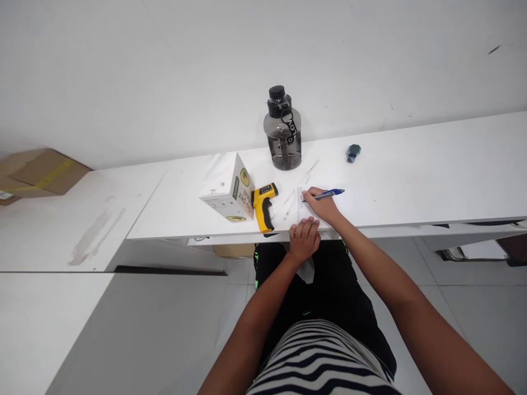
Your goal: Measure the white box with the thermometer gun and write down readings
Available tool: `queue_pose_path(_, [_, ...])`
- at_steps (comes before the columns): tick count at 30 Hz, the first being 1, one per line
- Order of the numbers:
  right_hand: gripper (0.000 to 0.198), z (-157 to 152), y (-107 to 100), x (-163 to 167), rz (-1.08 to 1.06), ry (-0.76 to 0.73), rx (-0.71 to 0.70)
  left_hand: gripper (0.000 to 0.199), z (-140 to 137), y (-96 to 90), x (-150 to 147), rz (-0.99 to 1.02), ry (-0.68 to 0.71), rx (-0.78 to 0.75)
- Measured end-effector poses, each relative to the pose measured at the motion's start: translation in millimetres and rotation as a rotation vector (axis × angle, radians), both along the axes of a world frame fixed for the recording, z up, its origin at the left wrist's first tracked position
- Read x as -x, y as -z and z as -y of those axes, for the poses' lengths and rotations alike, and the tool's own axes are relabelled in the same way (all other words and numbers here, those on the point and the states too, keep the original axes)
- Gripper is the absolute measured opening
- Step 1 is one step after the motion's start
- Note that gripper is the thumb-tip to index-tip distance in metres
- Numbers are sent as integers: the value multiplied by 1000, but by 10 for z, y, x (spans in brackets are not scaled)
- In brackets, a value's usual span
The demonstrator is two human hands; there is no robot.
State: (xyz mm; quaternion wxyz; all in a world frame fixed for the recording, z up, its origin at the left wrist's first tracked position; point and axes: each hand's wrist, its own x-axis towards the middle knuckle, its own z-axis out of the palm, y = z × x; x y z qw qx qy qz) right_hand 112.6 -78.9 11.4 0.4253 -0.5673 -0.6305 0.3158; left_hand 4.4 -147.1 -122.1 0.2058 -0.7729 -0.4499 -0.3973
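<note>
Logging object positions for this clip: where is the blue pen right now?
In the head view, the blue pen is in the right hand, over the white paper, right of the yellow infrared thermometer.

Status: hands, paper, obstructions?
Right hand: pen in grip, tip at paper. Left hand: at paper's near end. Yellow thermometer left of paper, not touching it.

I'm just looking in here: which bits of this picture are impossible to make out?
All in the head view:
Paper: any writing is too small to read, and the right hand covers part of it.
Small blue gadget: too small to tell what it shows.
White carton: its walls hide any contents.
Cardboard box: cut off by the left edge.
</note>
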Motion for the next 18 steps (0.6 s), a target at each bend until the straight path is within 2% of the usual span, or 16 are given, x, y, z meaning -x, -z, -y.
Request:
queue_pose_path(3, [33,4,-12,-1,-10,-7,-1,42,0,3,5,11,20,42])
queue_pose_path(8, [37,13,-24,-9,-31,-2,-15,39,9,-76,-1,4,-7,-51])
queue_pose_path(13, [37,22,-39,-34,-96,52,-46,39,15,-123,-2,-7,-18,-44])
queue_pose_path(18, [39,5,-8,-42,-63,139,-73,39,72,-203,0,-7,-11,-13])
